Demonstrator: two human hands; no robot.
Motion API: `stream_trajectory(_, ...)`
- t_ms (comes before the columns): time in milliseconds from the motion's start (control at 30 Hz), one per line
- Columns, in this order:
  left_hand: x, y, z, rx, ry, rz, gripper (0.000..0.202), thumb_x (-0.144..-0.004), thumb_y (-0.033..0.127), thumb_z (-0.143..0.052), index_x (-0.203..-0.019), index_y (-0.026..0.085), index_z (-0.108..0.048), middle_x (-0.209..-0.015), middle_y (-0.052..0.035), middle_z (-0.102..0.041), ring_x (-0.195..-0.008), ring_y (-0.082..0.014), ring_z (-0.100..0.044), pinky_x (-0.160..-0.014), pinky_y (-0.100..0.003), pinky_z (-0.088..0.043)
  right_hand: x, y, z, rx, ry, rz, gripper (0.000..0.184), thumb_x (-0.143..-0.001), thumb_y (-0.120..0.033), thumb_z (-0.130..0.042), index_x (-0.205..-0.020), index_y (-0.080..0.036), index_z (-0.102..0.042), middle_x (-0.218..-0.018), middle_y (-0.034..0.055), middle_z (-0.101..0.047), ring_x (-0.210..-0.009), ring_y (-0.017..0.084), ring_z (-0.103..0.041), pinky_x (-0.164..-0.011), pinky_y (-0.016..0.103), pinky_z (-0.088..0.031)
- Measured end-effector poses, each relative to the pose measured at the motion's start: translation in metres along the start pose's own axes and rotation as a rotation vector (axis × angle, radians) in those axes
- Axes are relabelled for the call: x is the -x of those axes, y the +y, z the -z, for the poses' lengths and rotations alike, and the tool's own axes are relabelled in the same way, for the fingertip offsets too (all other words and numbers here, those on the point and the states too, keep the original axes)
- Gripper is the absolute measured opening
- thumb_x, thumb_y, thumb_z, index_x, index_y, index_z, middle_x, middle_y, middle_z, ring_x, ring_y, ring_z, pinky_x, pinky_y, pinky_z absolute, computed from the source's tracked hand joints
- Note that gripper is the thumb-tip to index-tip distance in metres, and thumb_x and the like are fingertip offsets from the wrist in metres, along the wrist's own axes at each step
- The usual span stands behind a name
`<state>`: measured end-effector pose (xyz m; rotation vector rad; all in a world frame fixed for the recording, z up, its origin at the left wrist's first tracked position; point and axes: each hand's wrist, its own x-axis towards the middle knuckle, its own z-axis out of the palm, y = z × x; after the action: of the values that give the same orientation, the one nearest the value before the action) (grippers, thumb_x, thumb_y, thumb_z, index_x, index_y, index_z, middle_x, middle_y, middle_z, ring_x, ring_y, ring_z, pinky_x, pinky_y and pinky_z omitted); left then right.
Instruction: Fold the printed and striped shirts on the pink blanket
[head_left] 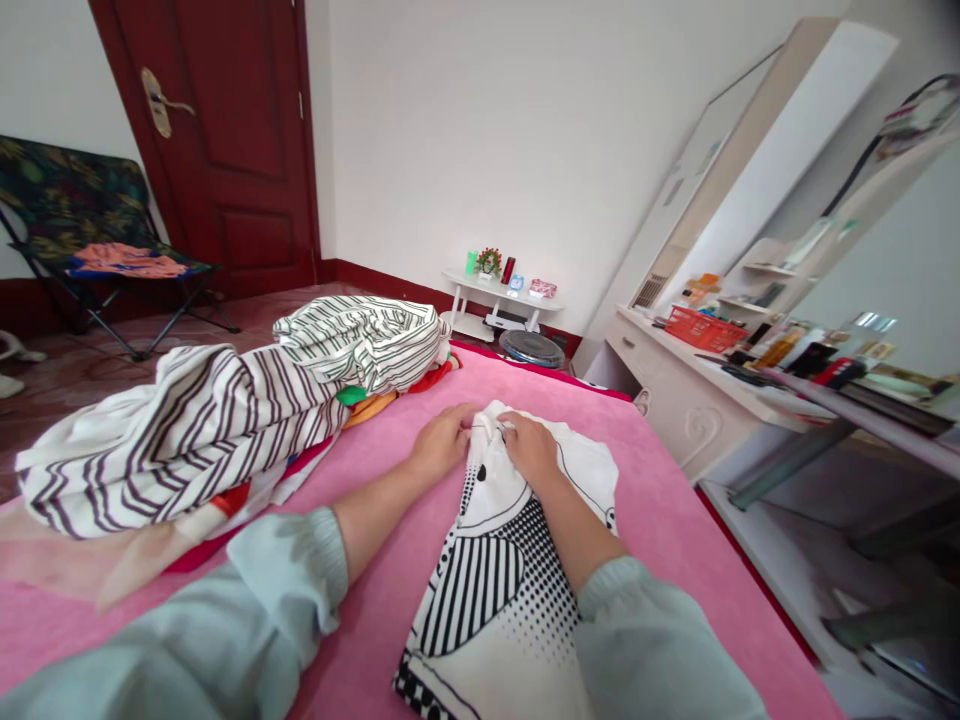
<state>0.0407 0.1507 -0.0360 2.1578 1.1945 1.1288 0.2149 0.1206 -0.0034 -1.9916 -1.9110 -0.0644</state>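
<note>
A white garment with black stripes, dots and curved lines lies spread on the pink bed cover, its far end bunched a little. My left hand is closed at the garment's far left corner, its fingertips pinching the cloth edge. A short way to the right, my right hand has its fingers curled on the same far edge, gripping a fold. Its forearm lies across the garment and hides part of the pattern. Light green sleeves cover both my arms up to the forearms.
Heaped striped clothes lie on the bed's left side. A folding chair holds an orange cloth. Beyond the bed stands a small white table with trinkets. At right is a dressing table with a red basket and bottles.
</note>
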Motion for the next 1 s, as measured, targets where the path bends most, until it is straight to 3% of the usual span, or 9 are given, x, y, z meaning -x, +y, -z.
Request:
stream_trajectory(133,-0.024,-0.012,0.0,0.048,-0.125,-0.095,0.039,-0.079,0.012,-0.051,-0.113,0.025,-0.064,-0.105,-0.004,-0.064,-0.093,-0.0185,-0.058,-0.085,-0.03,-0.046,0.008,0.002,-0.001,-0.191,0.141,-0.002,0.022,-0.085,-0.029,-0.049,-0.1,-0.027,-0.065,-0.079,-0.0009,-0.067,-0.074,0.017,-0.06,-0.068,0.026,-0.041)
stream_trajectory(233,-0.04,-0.019,0.002,0.143,-0.259,-0.213,0.029,-0.08,0.013,-0.053,-0.104,0.02,-0.069,-0.099,-0.0054,-0.064,-0.09,-0.0177,-0.058,-0.084,-0.028,-0.045,0.012,0.001,-0.001,-0.293,0.192,0.144,0.022,-0.083,-0.032,-0.053,-0.1,-0.026,-0.065,-0.078,-0.0025,-0.064,-0.068,0.013,-0.056,-0.065,0.023,-0.039)
stream_trajectory(333,-0.052,-0.021,0.011,0.152,-0.425,-0.297,0.026,-0.078,0.02,-0.059,-0.102,0.015,-0.068,-0.095,-0.0069,-0.062,-0.084,-0.0171,-0.058,-0.077,-0.026,-0.046,0.012,-0.001,-0.001,-0.28,0.131,0.181,0.022,-0.078,-0.032,-0.059,-0.098,-0.028,-0.067,-0.074,-0.0037,-0.063,-0.067,0.013,-0.055,-0.062,0.023,-0.038)
stream_trajectory(500,-0.07,-0.015,0.035,-0.104,-0.637,-0.37,0.026,-0.073,0.034,-0.069,-0.094,0.018,-0.069,-0.097,-0.0053,-0.06,-0.08,-0.016,-0.058,-0.072,-0.023,-0.045,0.01,0.0,-0.002,-0.178,0.051,0.097,0.014,-0.079,-0.029,-0.056,-0.085,-0.028,-0.068,-0.073,-0.0037,-0.065,-0.071,0.015,-0.058,-0.061,0.025,-0.036)
stream_trajectory(600,-0.079,-0.01,0.037,-0.289,-0.588,-0.295,0.016,-0.077,0.034,-0.065,-0.086,0.021,-0.069,-0.098,-0.0024,-0.062,-0.086,-0.0162,-0.059,-0.074,-0.022,-0.044,0.009,0.001,-0.003,-0.119,0.06,0.053,0.024,-0.085,-0.028,-0.047,-0.1,-0.028,-0.065,-0.084,-0.0013,-0.069,-0.078,0.018,-0.061,-0.064,0.027,-0.037)
stream_trajectory(667,-0.078,-0.005,0.029,-0.361,-0.489,-0.212,0.016,-0.081,0.034,-0.059,-0.083,0.021,-0.068,-0.097,-0.0026,-0.062,-0.088,-0.0174,-0.059,-0.075,-0.024,-0.044,0.007,0.002,-0.004,-0.072,0.059,0.045,0.037,-0.087,-0.024,-0.043,-0.121,-0.029,-0.056,-0.093,0.0006,-0.069,-0.084,0.02,-0.061,-0.069,0.029,-0.039)
stream_trajectory(733,-0.07,0.001,0.018,-0.4,-0.382,-0.136,0.02,-0.085,0.033,-0.053,-0.083,0.02,-0.067,-0.097,-0.0047,-0.061,-0.088,-0.0191,-0.059,-0.074,-0.027,-0.044,0.006,0.003,-0.005,-0.024,0.041,0.061,0.045,-0.087,-0.022,-0.042,-0.131,-0.031,-0.048,-0.101,0.0017,-0.069,-0.091,0.021,-0.061,-0.074,0.03,-0.04)
stream_trajectory(900,-0.035,0.022,0.002,-0.449,-0.07,0.044,0.017,-0.081,0.024,-0.053,-0.093,0.02,-0.064,-0.098,-0.0062,-0.059,-0.085,-0.0189,-0.058,-0.071,-0.028,-0.045,0.005,0.001,-0.008,0.033,0.03,0.072,0.029,-0.087,-0.022,-0.044,-0.108,-0.031,-0.061,-0.101,0.0012,-0.068,-0.09,0.021,-0.062,-0.073,0.03,-0.039)
stream_trajectory(1000,-0.016,0.033,0.001,-0.39,-0.03,-0.022,0.015,-0.08,0.019,-0.053,-0.083,0.02,-0.068,-0.09,-0.005,-0.062,-0.085,-0.0187,-0.058,-0.076,-0.028,-0.045,0.004,0.002,-0.01,0.024,0.06,0.023,0.019,-0.087,-0.024,-0.045,-0.098,-0.025,-0.06,-0.09,0.0025,-0.069,-0.082,0.02,-0.062,-0.067,0.028,-0.038)
